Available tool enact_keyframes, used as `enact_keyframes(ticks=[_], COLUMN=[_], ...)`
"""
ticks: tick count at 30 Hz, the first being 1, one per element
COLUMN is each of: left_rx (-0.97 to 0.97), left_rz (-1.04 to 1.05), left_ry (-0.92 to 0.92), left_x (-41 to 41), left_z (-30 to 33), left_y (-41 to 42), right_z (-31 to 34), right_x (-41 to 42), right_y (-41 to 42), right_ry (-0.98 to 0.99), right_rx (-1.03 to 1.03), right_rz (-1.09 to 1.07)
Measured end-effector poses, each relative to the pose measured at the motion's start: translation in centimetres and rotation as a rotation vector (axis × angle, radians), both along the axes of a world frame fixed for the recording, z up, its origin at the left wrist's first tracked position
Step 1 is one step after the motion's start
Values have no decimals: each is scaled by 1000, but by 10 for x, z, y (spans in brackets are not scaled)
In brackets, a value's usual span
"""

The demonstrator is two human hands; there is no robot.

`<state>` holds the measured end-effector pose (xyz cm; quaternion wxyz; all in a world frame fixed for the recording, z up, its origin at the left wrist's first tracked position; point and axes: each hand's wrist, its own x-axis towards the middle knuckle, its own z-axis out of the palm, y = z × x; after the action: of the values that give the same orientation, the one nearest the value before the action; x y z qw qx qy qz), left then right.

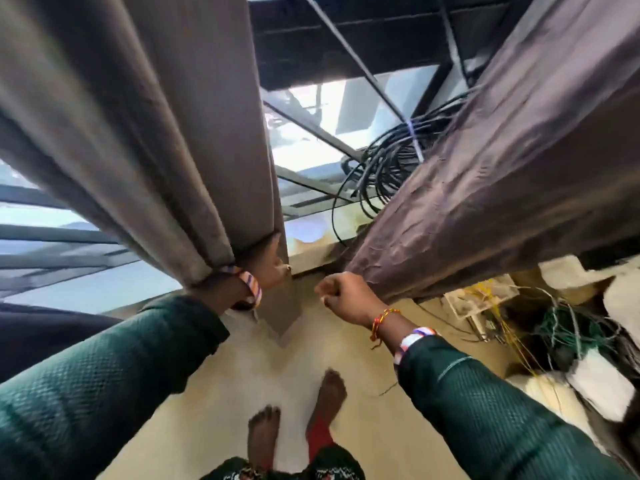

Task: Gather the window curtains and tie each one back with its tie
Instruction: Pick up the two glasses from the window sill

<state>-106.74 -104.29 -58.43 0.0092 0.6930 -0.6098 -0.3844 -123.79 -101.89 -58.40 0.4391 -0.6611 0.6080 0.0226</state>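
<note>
A grey-brown left curtain [145, 133] hangs in folds before the window. My left hand [266, 261] reaches around its gathered lower part and grips the folds, with most of the fingers hidden behind the cloth. A darker brown right curtain [502, 188] hangs at the right. My right hand [341, 292] is a closed fist at that curtain's lower inner edge; whether it pinches the cloth I cannot tell. No curtain tie shows in view.
A coil of black cables [384, 168] hangs on the window bars [346, 46] between the curtains. Tangled green and yellow wires [554, 327] and white boxes lie at the right. My bare feet [298, 420] stand on the tan floor.
</note>
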Motion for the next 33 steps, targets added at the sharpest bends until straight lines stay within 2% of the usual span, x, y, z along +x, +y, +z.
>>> enact_keyframes(ticks=[3, 5, 9, 12, 15, 19, 22, 26, 29, 33], left_rx=[10, 63, 40, 45, 52, 25, 4, 42, 173, 502], left_rz=[47, 38, -22, -52, -51, -59, -46, 63, 266, 559], left_ry=[37, 2, 8, -9, -33, -20, -47, 77, 273, 688], left_x=[1, 7, 15, 25, 31, 38, 37, 25, 15, 4], left_z=[-10, -33, -61, -80, -86, -84, -79, -70, -61, -33], left_y=[-22, -37, -60, -70, -76, -73, -68, -54, -35, -2], right_z=[-34, -62, -130, -172, -200, -220, -209, -169, -124, -54], right_x=[5, 7, 9, 14, 23, 31, 32, 23, 17, 11], right_y=[-35, -57, -103, -126, -140, -149, -141, -101, -64, -6], right_ry=[-10, 47, 189, 209, 298, 356, 307, 182, 103, 84], right_rx=[-15, -42, -61, -119, -272, -403, -396, -324, -358, -483], right_rz=[51, 143, 369, 418, 440, 351, 253, 171, 123, 105])
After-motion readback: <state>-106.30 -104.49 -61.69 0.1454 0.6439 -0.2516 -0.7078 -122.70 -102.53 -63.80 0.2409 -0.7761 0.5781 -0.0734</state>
